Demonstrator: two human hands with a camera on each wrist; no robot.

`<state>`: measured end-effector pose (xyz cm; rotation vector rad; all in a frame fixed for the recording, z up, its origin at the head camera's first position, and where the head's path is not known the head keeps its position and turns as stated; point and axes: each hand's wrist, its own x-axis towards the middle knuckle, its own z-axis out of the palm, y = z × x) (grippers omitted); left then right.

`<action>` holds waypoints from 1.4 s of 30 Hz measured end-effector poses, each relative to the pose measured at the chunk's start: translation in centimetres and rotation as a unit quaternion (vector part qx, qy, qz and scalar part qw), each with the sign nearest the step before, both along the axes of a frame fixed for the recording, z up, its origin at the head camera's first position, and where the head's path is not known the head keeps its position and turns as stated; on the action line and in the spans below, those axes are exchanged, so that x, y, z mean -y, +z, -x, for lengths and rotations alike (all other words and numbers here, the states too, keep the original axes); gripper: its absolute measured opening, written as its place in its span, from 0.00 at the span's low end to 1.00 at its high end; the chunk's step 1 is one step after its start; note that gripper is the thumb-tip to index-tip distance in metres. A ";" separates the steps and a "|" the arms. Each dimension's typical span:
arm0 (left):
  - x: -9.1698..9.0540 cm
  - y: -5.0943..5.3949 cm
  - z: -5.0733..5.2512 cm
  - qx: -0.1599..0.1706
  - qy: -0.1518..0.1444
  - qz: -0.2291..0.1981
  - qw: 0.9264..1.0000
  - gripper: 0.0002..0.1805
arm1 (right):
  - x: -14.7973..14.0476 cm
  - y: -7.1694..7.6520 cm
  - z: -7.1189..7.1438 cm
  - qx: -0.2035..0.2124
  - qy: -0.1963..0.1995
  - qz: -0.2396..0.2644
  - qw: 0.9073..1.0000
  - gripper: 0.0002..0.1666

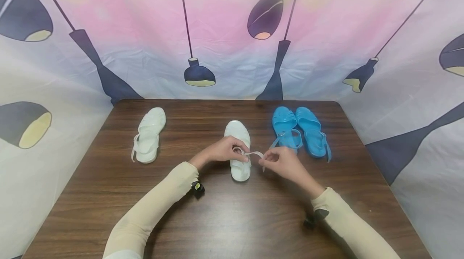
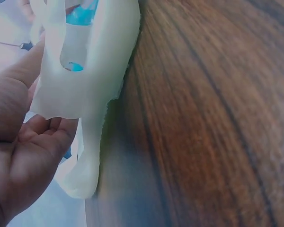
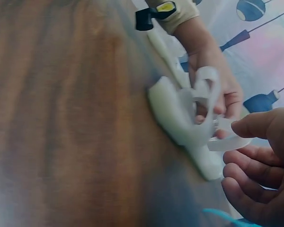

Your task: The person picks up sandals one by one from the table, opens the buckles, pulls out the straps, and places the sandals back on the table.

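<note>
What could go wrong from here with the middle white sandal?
The narrow strap might slip from the right grip, which pinches it. Pulling hard could shift the middle white sandal, though the left grip holds it. The right grip, overlapping the left blue sandal in the head view, may bump it.

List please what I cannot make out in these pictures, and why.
- Head view: part of the middle white sandal, covered by the left hand.
- Head view: heel end of the left blue sandal, partly behind the right hand.
- Left wrist view: one end of the middle white sandal, beyond the top edge.
- Right wrist view: most of a blue sandal, beyond the bottom edge.
</note>
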<state>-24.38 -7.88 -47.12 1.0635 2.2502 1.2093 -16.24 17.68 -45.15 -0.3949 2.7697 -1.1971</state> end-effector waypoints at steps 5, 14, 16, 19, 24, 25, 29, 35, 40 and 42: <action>0.2 0.4 -0.1 0.002 0.012 -0.005 1.000 0.16 | 0.0 -1.1 -0.1 0.014 0.010 0.008 1.000 0.12; 0.9 0.8 -0.2 -0.018 0.045 0.002 0.999 0.14 | 1.1 -1.4 1.5 0.005 -0.006 0.009 1.000 0.21; 1.1 0.9 -0.2 -0.020 0.047 -0.001 0.999 0.14 | 1.7 -1.5 1.9 0.005 -0.010 0.016 1.000 0.24; 1.2 0.9 -0.3 -0.028 0.047 0.000 0.998 0.13 | 2.7 -1.5 2.2 0.013 -0.023 0.024 0.999 0.25; 1.2 0.7 -0.2 -0.042 0.048 0.005 0.998 0.12 | 3.8 -1.5 2.2 0.013 -0.040 0.030 0.999 0.20; 1.2 0.6 -0.2 -0.041 0.048 0.008 0.998 0.12 | 3.9 -1.5 2.2 0.013 -0.042 0.035 0.998 0.18; 1.2 0.5 -0.2 -0.028 0.050 0.018 0.998 0.12 | 4.4 -1.8 2.1 0.017 -0.049 0.066 0.996 0.14; 1.4 0.3 -0.2 -0.032 0.034 0.027 0.999 0.10 | 4.9 -2.6 2.0 0.000 -0.063 0.067 0.996 0.11; 1.5 0.2 -0.1 -0.047 0.022 0.025 0.998 0.08 | 5.2 -2.8 1.6 -0.045 -0.073 0.053 0.995 0.11; 1.5 0.2 -0.2 -0.052 0.022 0.025 0.998 0.08 | 5.2 -2.9 1.4 -0.066 -0.072 0.050 0.994 0.11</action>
